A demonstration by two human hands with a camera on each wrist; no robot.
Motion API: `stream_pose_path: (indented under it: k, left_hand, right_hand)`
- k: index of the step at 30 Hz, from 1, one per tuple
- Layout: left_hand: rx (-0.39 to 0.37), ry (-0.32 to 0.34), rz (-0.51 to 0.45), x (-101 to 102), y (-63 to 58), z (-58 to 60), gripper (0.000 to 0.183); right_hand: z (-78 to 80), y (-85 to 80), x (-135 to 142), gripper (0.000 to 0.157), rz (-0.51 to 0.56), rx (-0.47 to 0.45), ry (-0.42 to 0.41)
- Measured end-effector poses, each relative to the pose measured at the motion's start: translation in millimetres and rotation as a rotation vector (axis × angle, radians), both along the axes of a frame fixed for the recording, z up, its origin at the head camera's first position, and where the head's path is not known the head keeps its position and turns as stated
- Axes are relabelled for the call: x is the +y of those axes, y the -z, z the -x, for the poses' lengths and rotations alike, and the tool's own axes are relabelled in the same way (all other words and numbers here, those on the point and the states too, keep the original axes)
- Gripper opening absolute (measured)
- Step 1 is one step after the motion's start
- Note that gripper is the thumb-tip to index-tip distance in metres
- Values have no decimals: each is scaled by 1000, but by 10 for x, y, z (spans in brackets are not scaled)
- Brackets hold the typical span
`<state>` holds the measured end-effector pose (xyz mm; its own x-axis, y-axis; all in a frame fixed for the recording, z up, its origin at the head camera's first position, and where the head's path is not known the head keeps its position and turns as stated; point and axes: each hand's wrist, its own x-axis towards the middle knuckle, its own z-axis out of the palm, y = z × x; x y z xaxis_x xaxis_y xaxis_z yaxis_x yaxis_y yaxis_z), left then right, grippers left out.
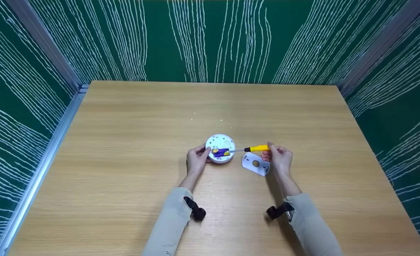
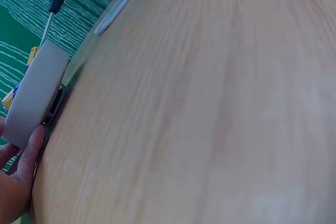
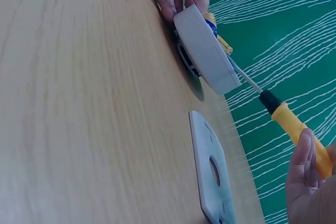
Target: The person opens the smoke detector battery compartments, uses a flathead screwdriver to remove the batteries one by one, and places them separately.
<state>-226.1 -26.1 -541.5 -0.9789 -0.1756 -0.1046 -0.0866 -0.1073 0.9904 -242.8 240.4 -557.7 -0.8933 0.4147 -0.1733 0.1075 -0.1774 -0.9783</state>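
Note:
My left hand (image 1: 197,160) holds a round white device, which looks like a smoke detector (image 1: 219,139), at its left edge, thumb on the upper face. Blue-and-yellow batteries (image 1: 221,153) lie in that face. Between the fingers of my right hand (image 1: 282,159) is the yellow handle of a screwdriver (image 1: 260,148). Its thin metal shaft (image 3: 248,77) points left, the tip right at the end of the batteries. In the right wrist view the detector (image 3: 205,51) is tilted, its underside close over the table.
A white mounting plate (image 1: 248,161) with a central hole lies on the wooden table (image 1: 124,177), just below the screwdriver. Tiny pale crumbs (image 1: 221,120) are scattered beyond the detector. Green walls with white streaks (image 1: 195,42) border the table at the back and sides.

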Motion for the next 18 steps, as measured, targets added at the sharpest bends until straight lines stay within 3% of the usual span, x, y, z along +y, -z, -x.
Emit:
stream_pose_path:
  k: [9, 18]
  left_hand:
    - [-6, -19, 44, 21, 52, 17, 29]
    - [-24, -30, 67, 29, 23, 16, 29]
  right_hand:
    - [-21, -18, 8, 43, 0, 1, 2]
    - [-125, -195, -43, 26, 62, 28, -8]
